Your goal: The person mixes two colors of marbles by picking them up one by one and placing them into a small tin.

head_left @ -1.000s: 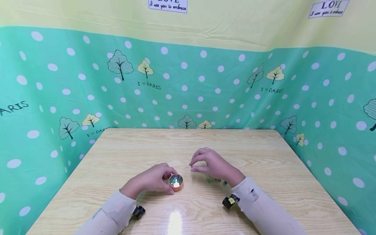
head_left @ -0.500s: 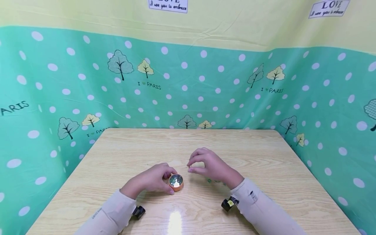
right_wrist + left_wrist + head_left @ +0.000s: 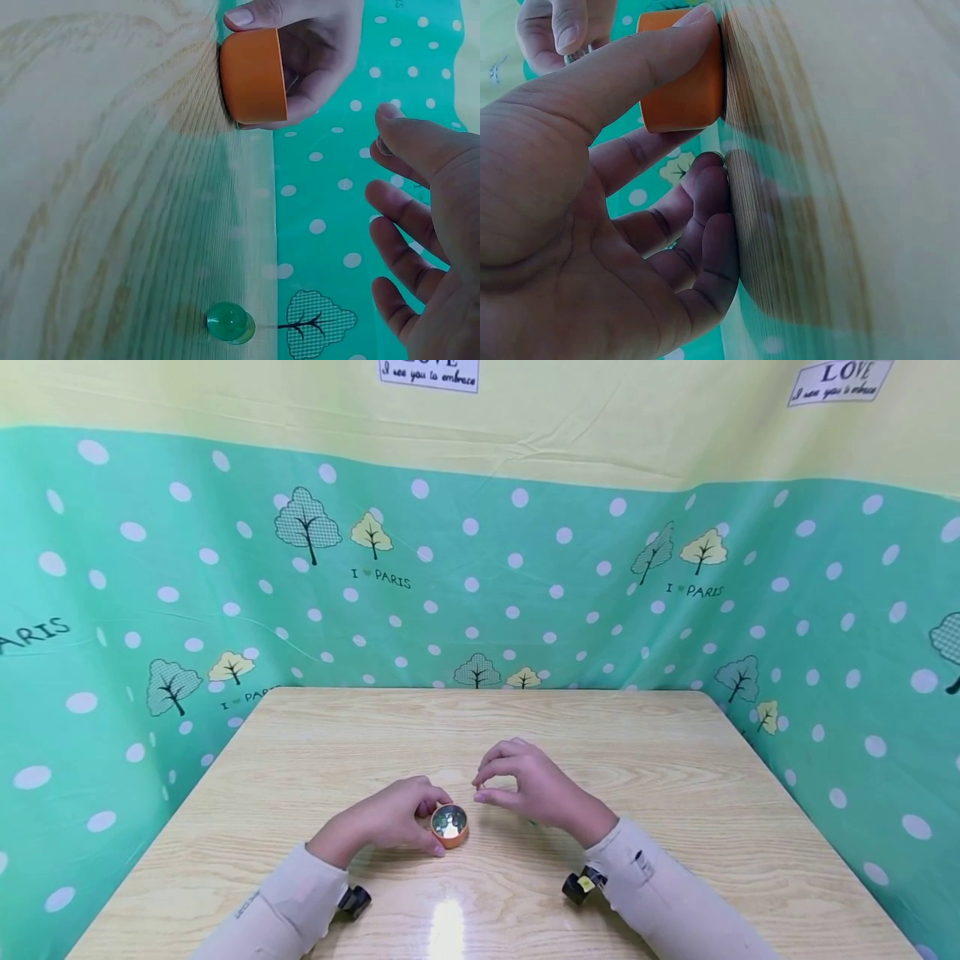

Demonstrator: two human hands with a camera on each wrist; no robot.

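Note:
My left hand (image 3: 396, 814) grips a small orange cup (image 3: 450, 837), thumb on the near side and forefinger on the far side, while the cup stands upright on the table. Its inside looks shiny and mirror-like, with greenish spots. My right hand (image 3: 528, 783) is raised a little to the right of the cup and above its rim. Between thumb and forefinger it pinches a small clear glass marble (image 3: 384, 147), mostly hidden by the fingertips. On the table under that hand lies a green glass marble (image 3: 227, 321), with another marble partly hidden behind it.
A light wood-grain table (image 3: 360, 727) spreads under both hands. Green and yellow printed cloth (image 3: 517, 602) hangs behind it and along both sides. Each wrist wears a small black camera, such as the right wrist camera (image 3: 577, 887).
My right hand has moved slightly left toward the cup with the marble, and now covers most of the marbles on the table. The left hand and cup have stayed in place.

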